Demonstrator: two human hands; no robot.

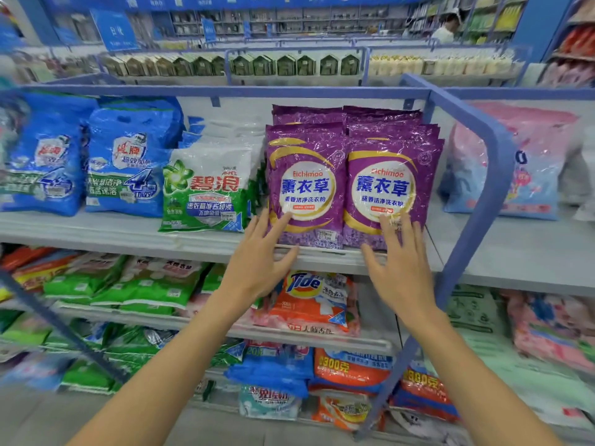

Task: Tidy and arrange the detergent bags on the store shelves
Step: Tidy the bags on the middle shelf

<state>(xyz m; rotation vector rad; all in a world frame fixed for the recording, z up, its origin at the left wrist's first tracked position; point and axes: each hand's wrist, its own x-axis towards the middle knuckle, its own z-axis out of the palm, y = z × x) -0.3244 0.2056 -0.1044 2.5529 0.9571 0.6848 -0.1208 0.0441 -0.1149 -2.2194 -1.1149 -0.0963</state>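
Purple bags (347,185) stood upright in two rows on the top shelf (206,241), labels facing out. Left hand (260,262) and right hand (399,268) lay flat against the front pair, fingers straight and spread, gripping nothing.

Straight ahead of the fingers (284,222) of the left hand (257,262) and the right hand (399,268), the two stacks of purple bags (306,175) stood touching each other, with no gap between them. Just left of the left fingers, the green and white bag (206,191) blocked that side. Right of the right fingers, a bare strip of shelf (433,249) lay free up to the blue upright (483,204).
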